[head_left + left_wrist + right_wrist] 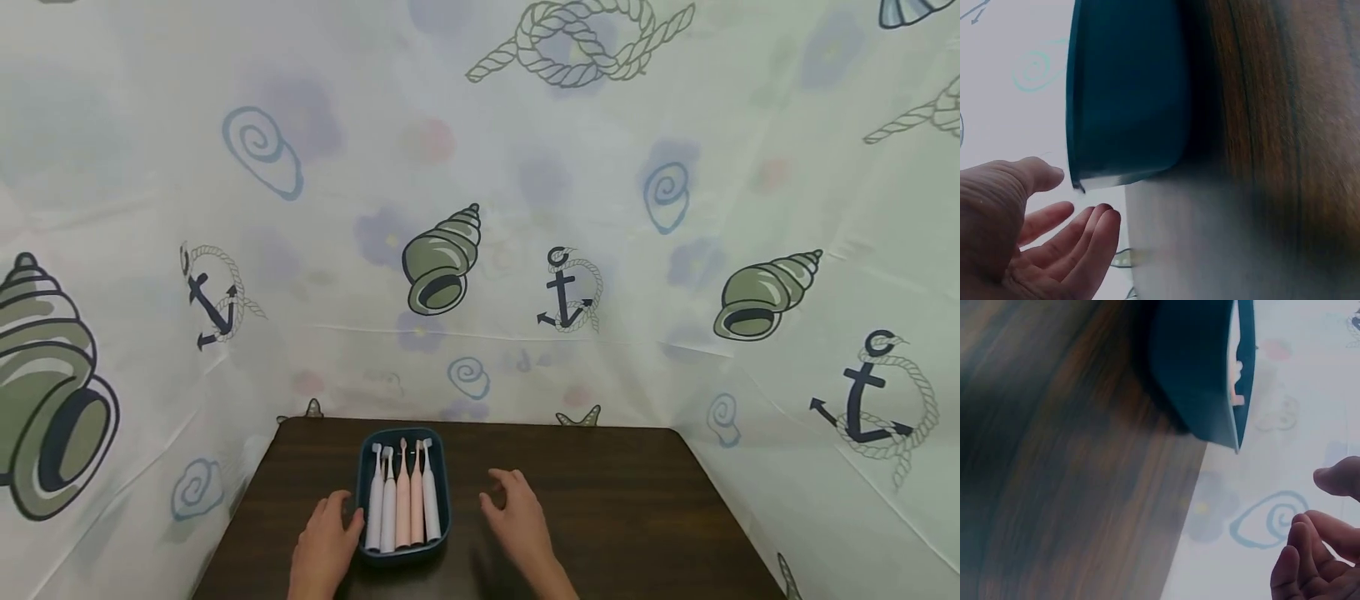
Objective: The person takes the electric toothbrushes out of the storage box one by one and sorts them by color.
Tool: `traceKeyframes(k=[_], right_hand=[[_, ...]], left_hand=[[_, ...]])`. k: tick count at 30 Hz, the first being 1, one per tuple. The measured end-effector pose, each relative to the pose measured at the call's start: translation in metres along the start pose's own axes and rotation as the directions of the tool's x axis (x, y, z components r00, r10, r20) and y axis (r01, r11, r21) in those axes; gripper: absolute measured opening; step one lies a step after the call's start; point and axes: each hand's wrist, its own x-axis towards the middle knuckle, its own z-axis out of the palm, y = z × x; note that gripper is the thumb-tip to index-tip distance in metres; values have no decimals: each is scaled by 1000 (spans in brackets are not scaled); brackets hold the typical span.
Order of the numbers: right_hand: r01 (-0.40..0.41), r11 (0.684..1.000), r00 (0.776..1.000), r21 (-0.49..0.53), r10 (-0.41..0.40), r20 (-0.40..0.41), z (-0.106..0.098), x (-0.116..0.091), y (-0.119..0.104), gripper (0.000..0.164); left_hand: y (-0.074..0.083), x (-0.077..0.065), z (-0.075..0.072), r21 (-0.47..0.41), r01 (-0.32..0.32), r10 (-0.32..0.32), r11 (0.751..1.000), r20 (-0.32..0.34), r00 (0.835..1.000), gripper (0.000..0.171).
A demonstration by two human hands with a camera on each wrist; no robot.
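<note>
A dark teal tray with rounded corners stands on the table. Side by side in it lie white toothbrushes and pink toothbrushes, heads toward the far end, with thick electric-style handles. My left hand is just left of the tray, fingers loosely bent and holding nothing; in the left wrist view its thumb and fingers are close to the tray's outer wall. My right hand hovers to the right, a gap away from the tray, thumb and fingers apart. Only one toothbrush head shows in the right wrist view.
The dark brown wooden table extends right of the tray. Behind it and at both sides hangs a pale sheet printed with shells, anchors and rope knots. The table's far edge lies close beyond the tray.
</note>
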Motion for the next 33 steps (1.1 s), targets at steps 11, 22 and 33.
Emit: traceKeyframes(k=[11, 22, 33], right_hand=[[-77, 995, 993, 69, 71, 93, 45, 15, -19, 41], [-104, 992, 989, 66, 96, 113, 72, 26, -37, 39], [-70, 992, 982, -103, 87, 169, 87, 35, -66, 42]], left_hand=[[-4, 16, 10, -68, 85, -79, 994, 81, 994, 48], [-4, 16, 12, -47, 109, -105, 993, 82, 991, 39], [-6, 18, 11, -68, 121, -116, 990, 80, 990, 41]])
